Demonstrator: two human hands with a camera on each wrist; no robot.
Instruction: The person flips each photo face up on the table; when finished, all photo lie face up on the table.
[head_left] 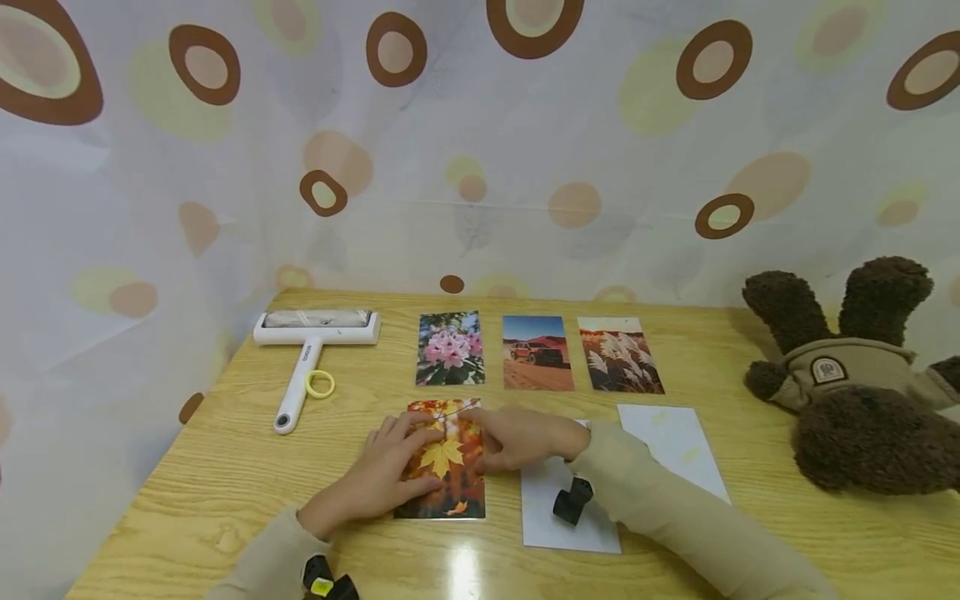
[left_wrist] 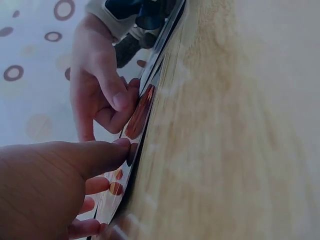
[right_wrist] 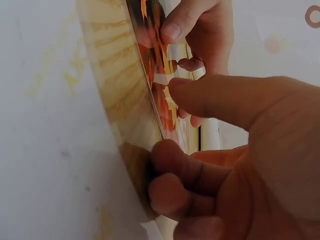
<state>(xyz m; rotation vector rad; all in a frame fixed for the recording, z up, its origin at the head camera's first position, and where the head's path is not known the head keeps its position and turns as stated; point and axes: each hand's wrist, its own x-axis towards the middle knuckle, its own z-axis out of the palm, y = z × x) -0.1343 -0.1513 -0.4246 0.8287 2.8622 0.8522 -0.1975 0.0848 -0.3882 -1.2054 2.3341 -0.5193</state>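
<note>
A photo card of a yellow maple leaf [head_left: 442, 454] lies on the wooden table. From the left, my left hand [head_left: 386, 467] rests on it with the fingers spread over its surface. My right hand [head_left: 528, 437] touches the card's right side and upper right corner with thumb and fingers. In the right wrist view, the right thumb [right_wrist: 215, 97] lies over the card while the other fingers bend beside its edge. Behind stand three more picture cards in a row: pink flowers [head_left: 450, 348], a red off-road car [head_left: 537, 353] and pale grasses [head_left: 621, 356].
Two white cards lie at the right, a nearer one [head_left: 551, 525] partly under the right forearm and a farther one [head_left: 678, 446]. A white lint roller [head_left: 318, 333] and a yellow ring [head_left: 320, 384] lie at the left. A brown plush toy [head_left: 862, 417] is far right.
</note>
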